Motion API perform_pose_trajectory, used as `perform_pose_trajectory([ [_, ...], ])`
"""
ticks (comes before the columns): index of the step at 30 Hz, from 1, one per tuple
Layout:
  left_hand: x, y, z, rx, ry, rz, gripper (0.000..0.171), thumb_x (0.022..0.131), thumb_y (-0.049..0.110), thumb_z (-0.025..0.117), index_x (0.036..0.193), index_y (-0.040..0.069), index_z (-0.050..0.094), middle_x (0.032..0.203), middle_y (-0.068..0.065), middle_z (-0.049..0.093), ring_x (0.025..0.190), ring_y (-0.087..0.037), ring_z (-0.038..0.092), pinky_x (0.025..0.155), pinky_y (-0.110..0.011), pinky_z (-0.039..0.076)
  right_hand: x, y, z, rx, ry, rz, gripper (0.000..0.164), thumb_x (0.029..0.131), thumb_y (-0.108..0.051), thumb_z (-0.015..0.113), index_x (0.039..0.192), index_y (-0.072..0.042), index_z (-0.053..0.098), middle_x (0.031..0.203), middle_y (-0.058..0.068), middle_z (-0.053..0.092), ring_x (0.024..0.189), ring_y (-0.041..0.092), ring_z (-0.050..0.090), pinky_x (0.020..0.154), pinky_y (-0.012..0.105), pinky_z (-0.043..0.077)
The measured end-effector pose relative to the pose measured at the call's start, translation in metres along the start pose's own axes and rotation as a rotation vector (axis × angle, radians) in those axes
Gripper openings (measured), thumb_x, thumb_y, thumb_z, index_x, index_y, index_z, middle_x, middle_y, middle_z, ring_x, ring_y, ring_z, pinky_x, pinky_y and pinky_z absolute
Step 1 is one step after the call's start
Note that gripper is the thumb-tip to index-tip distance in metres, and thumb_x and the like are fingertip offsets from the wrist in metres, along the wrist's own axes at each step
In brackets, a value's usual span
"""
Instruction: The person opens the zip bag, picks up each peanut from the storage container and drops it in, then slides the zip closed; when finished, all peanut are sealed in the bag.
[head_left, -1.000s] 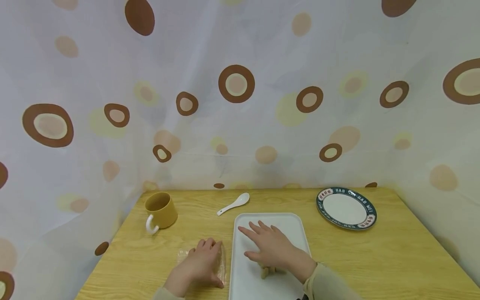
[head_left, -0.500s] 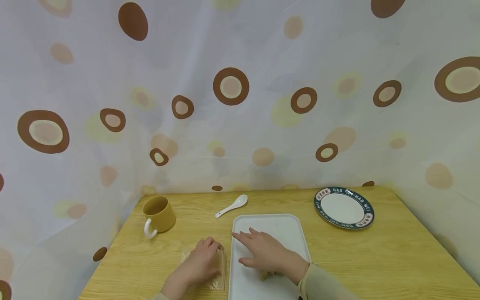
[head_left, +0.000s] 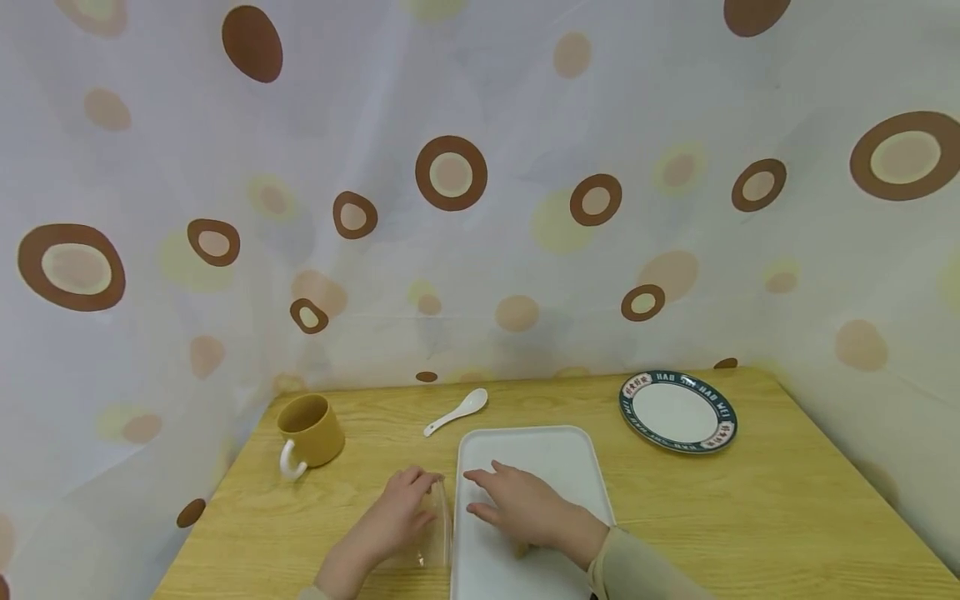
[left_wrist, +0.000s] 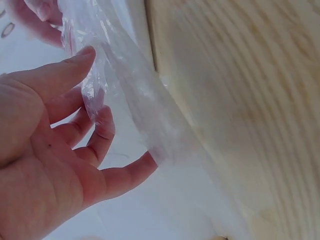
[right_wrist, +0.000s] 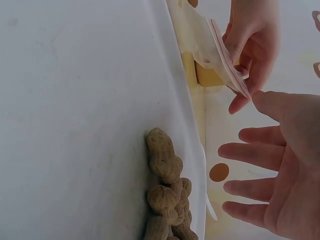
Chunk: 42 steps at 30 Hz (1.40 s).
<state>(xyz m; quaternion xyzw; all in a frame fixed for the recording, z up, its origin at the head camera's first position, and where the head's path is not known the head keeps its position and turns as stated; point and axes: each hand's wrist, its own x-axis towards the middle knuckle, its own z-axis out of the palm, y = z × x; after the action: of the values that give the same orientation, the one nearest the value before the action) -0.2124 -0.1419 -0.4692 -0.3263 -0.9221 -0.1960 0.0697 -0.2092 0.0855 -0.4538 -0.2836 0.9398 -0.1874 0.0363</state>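
Observation:
A clear zip-seal plastic bag (head_left: 440,533) with a red line along its mouth is raised at the tray's left side. My left hand (head_left: 397,517) pinches the bag between thumb and curled fingers, as the left wrist view shows. My right hand (head_left: 521,507) hovers over the white tray (head_left: 525,442), fingers spread and holding nothing. In the right wrist view its thumb tip is close to the corner of the bag; whether they touch I cannot tell. Several unshelled peanuts (right_wrist: 162,155) lie in a heap on the tray, mostly hidden under the right hand in the head view.
A yellow mug (head_left: 313,433) with a white handle stands at the back left of the wooden table (head_left: 750,517). Behind the tray lies a white spoon (head_left: 459,410). A green-rimmed plate (head_left: 675,412) is at the back right. A dotted curtain (head_left: 480,250) surrounds the table.
The bag, lying flat on the table before, is now lifted at its right edge by my left hand. My right hand has shifted slightly toward the bag.

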Motion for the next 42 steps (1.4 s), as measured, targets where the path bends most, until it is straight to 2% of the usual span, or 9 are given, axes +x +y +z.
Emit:
perform_pose_trajectory([
  [4, 0.002, 0.004, -0.004, 0.018, 0.042, 0.028, 0.041, 0.083, 0.006, 0.077, 0.12, -0.002, 0.062, 0.097, -0.003, 0.056, 0.088, -0.02, 0.052, 0.08, -0.035, 0.046, 0.002, -0.002, 0.002, 0.031, 0.018, 0.008, 0.036, 0.098, -0.035, 0.061, 0.127, -0.013, 0.061, 0.117, 0.004, 0.072, 0.124, 0.035, 0.059, 0.097, 0.05, 0.05],
  [9, 0.007, 0.008, -0.005, 0.013, 0.068, 0.034, 0.044, 0.085, 0.009, 0.076, 0.124, -0.002, 0.061, 0.101, -0.005, 0.056, 0.093, -0.021, 0.053, 0.084, -0.037, 0.047, 0.003, -0.003, 0.006, 0.1, 0.079, 0.007, 0.026, 0.097, -0.028, 0.063, 0.117, -0.012, 0.065, 0.106, 0.003, 0.074, 0.104, 0.024, 0.068, 0.086, 0.041, 0.054],
  [15, 0.01, 0.012, -0.006, -0.001, 0.078, 0.021, 0.045, 0.086, 0.01, 0.075, 0.125, -0.004, 0.06, 0.102, -0.006, 0.056, 0.095, -0.023, 0.053, 0.085, -0.039, 0.046, 0.007, -0.003, 0.011, 0.203, 0.117, 0.035, 0.018, 0.097, -0.028, 0.062, 0.107, -0.014, 0.069, 0.093, -0.001, 0.075, 0.086, 0.015, 0.068, 0.073, 0.033, 0.053],
  [20, 0.012, 0.013, -0.006, -0.02, 0.063, -0.019, 0.045, 0.088, 0.012, 0.073, 0.127, -0.005, 0.059, 0.101, -0.006, 0.055, 0.093, -0.021, 0.051, 0.082, -0.037, 0.046, 0.01, -0.004, 0.012, 0.444, 0.113, 0.034, 0.018, 0.098, -0.027, 0.061, 0.098, -0.012, 0.071, 0.084, 0.001, 0.074, 0.078, 0.009, 0.064, 0.065, 0.025, 0.046],
  [26, 0.017, 0.013, -0.008, -0.059, 0.042, -0.048, 0.046, 0.091, 0.015, 0.071, 0.13, -0.006, 0.058, 0.102, -0.006, 0.054, 0.093, -0.019, 0.05, 0.08, -0.034, 0.046, 0.014, -0.004, 0.008, 0.778, 0.036, 0.139, 0.02, 0.097, -0.023, 0.062, 0.095, -0.006, 0.071, 0.081, 0.004, 0.074, 0.084, 0.018, 0.067, 0.068, 0.028, 0.05],
  [31, 0.017, 0.014, -0.011, -0.056, 0.034, -0.058, 0.048, 0.09, 0.014, 0.072, 0.131, -0.005, 0.057, 0.103, -0.006, 0.054, 0.093, -0.018, 0.05, 0.078, -0.033, 0.048, 0.016, -0.003, 0.01, 0.87, -0.004, 0.181, 0.016, 0.094, -0.016, 0.063, 0.096, -0.001, 0.07, 0.079, 0.005, 0.073, 0.076, 0.011, 0.066, 0.069, 0.03, 0.055],
  [34, 0.016, 0.015, -0.011, -0.075, 0.04, -0.095, 0.05, 0.09, 0.015, 0.072, 0.133, -0.003, 0.055, 0.105, -0.007, 0.054, 0.096, -0.02, 0.051, 0.079, -0.035, 0.048, 0.016, -0.003, 0.011, 0.926, -0.017, 0.216, 0.017, 0.095, -0.013, 0.062, 0.095, 0.002, 0.069, 0.078, 0.006, 0.073, 0.073, 0.01, 0.066, 0.07, 0.033, 0.057],
  [38, 0.017, 0.018, -0.01, -0.125, 0.108, -0.182, 0.046, 0.091, 0.016, 0.072, 0.13, 0.001, 0.054, 0.112, -0.01, 0.052, 0.106, -0.026, 0.052, 0.087, -0.043, 0.049, 0.016, -0.002, 0.01, 0.999, -0.018, 0.283, 0.019, 0.095, -0.012, 0.061, 0.095, 0.005, 0.068, 0.079, 0.006, 0.073, 0.073, 0.011, 0.067, 0.07, 0.036, 0.059],
  [42, 0.02, 0.019, -0.01, -0.149, 0.231, -0.253, 0.032, 0.089, 0.013, 0.073, 0.116, 0.007, 0.056, 0.114, -0.011, 0.05, 0.112, -0.03, 0.051, 0.092, -0.047, 0.048, 0.017, 0.0, 0.007, 1.07, 0.001, 0.341, 0.022, 0.095, -0.012, 0.06, 0.099, 0.008, 0.067, 0.08, 0.004, 0.073, 0.073, 0.011, 0.067, 0.07, 0.035, 0.059],
])
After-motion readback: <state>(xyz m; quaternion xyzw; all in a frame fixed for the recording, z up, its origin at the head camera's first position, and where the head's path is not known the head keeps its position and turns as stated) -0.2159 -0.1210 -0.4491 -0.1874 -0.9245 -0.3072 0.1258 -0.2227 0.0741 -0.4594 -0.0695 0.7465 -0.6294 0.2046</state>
